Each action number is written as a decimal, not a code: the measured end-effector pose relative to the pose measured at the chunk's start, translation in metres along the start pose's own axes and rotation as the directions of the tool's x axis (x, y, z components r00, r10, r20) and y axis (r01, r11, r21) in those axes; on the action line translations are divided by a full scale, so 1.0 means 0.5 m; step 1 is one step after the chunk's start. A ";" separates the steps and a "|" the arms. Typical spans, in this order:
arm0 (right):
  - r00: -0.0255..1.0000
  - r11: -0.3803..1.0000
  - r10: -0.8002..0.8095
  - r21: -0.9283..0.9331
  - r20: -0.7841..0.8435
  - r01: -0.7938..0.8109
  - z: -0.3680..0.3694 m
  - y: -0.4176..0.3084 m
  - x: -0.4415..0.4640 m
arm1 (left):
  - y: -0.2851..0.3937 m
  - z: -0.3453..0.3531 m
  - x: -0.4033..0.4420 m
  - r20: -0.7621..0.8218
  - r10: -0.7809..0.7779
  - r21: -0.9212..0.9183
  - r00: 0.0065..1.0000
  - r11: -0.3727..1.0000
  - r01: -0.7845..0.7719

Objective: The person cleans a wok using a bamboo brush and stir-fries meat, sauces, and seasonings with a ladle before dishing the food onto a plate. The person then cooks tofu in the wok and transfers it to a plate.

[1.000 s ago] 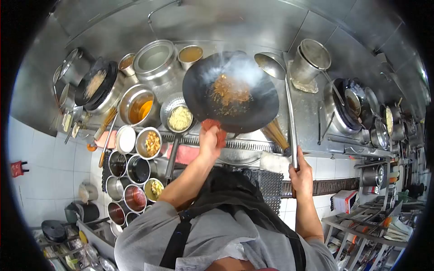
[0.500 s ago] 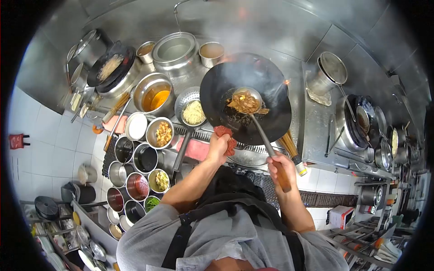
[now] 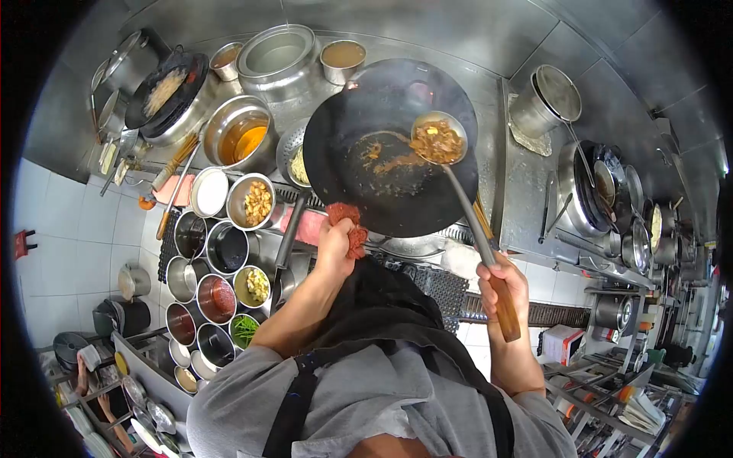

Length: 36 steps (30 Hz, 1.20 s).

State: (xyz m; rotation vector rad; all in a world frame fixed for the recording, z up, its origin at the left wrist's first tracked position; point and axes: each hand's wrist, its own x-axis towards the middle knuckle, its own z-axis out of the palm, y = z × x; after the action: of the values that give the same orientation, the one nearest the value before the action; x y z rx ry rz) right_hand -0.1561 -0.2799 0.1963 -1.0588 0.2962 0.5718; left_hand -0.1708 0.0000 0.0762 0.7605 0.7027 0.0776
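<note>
My left hand (image 3: 334,250) is closed around a folded red cloth (image 3: 356,238) at the near left rim of a black wok (image 3: 351,114); the rim under the cloth is hidden. With my right hand (image 3: 504,282) I grip the wooden handle of a ladle (image 3: 467,204). Its bowl, over the right side of the wok, is heaped with brown saucy food (image 3: 437,145), with a yellow piece on top. Brown residue streaks the wok's bottom. Left of the wok, a perforated strainer (image 3: 287,149) holds pale noodles (image 3: 299,168), partly covered by the wok.
Several steel pots of ingredients stand at left, including diced brown pieces (image 3: 258,203) and chopped greens (image 3: 243,330). A pot of orange liquid (image 3: 248,143) sits behind them. Another pan (image 3: 164,95) is at far left. More pots (image 3: 588,187) stand on the right counter. A person's arm (image 3: 113,412) shows lower left.
The ladle has moved right, carrying the brown food off the wok's bottom. The wok has shifted left with my cloth-holding hand, over part of the strainer. Steam has thinned.
</note>
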 end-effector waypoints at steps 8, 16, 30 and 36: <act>0.987 0.935 0.099 -0.329 -0.128 -0.137 -0.032 -0.059 -0.015 | -0.006 -0.018 -0.013 0.059 0.439 0.157 0.897 0.883 -0.442; 0.972 0.981 0.161 -0.132 0.172 -0.139 0.020 -0.092 0.016 | 0.004 -0.051 -0.008 0.325 0.694 0.718 0.643 0.262 -0.645; 0.983 0.957 -0.168 0.253 0.075 0.144 -0.036 -0.041 -0.026 | -0.039 0.047 0.199 0.098 0.049 -0.045 0.994 0.998 -0.045; 0.938 0.925 -0.221 0.249 -0.266 0.288 -0.123 0.013 -0.199 | -0.083 0.099 0.372 0.187 0.163 0.160 0.969 0.968 -0.194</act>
State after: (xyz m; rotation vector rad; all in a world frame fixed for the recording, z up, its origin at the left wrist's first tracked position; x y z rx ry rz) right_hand -0.2386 -0.3614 0.2114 -0.8655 0.4253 0.1594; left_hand -0.0043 -0.0030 -0.0290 0.9890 0.4782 0.1135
